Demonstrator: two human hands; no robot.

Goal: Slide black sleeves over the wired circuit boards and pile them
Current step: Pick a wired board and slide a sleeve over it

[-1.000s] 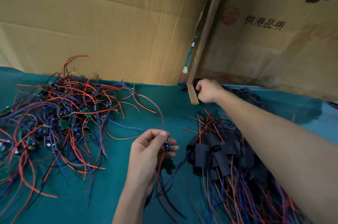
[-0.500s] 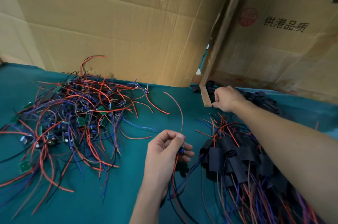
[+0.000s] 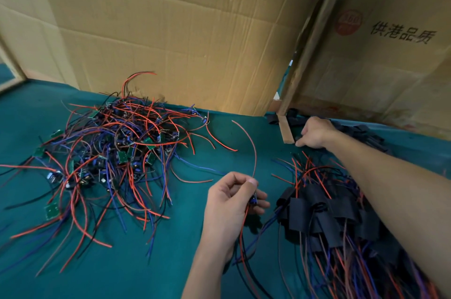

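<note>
On the green counter my left hand pinches a board; my right hand, far right by the cardboard, grips a sleeve

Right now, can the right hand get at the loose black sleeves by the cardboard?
Probably yes: the right hand already rests at the loose black sleeves, and nothing lies between them. Whether it already grips one is unclear.

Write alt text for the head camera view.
A left hand pinches a wired circuit board over a green table while the right hand reaches into loose black sleeves. Unsleeved boards lie left, sleeved ones right.
</note>
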